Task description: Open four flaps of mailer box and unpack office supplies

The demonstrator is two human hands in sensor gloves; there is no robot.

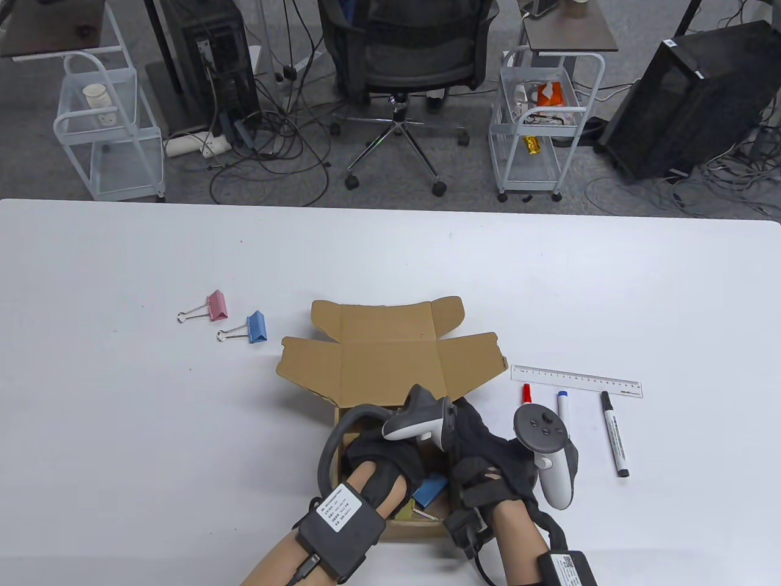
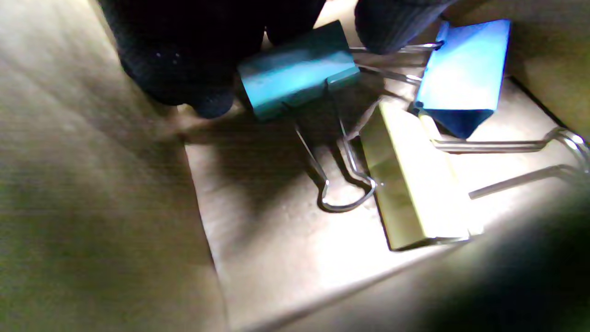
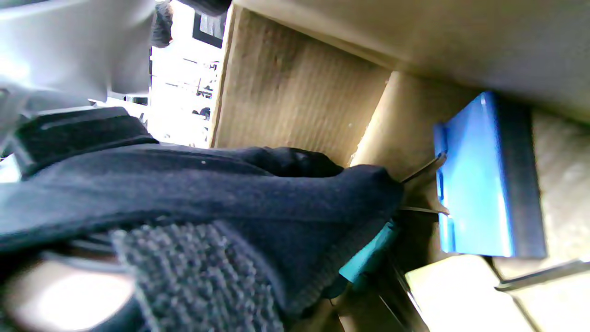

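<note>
On the white counter (image 1: 122,427), left of centre in the table view, a pink binder clip (image 1: 216,305) and a blue binder clip (image 1: 257,326) lie side by side, well apart from the box.

The left hand (image 1: 381,455) reaches down into the mailer box (image 1: 390,366) at lower centre. In the left wrist view its fingertips (image 2: 203,99) hang from the top edge and close around a teal binder clip (image 2: 297,69) on the box floor, touching its body from both sides. Just right of it in that view a yellow binder clip (image 2: 417,184) and a bright blue binder clip (image 2: 463,76) lie close together, their wire handles overlapping.

The box's flaps are folded back and spread flat toward the upper part of the frame, the brown inside showing.

The right hand (image 1: 488,464) sits at the box's right edge, just beside the left one; whether it grips anything or how far its fingers are spread cannot be told, since the right wrist view shows mostly the dark glove in front of the box wall.

Right of the box lie a clear ruler (image 1: 576,381), a red marker (image 1: 526,394), a blue marker (image 1: 564,410) and a black marker (image 1: 614,434).
</note>
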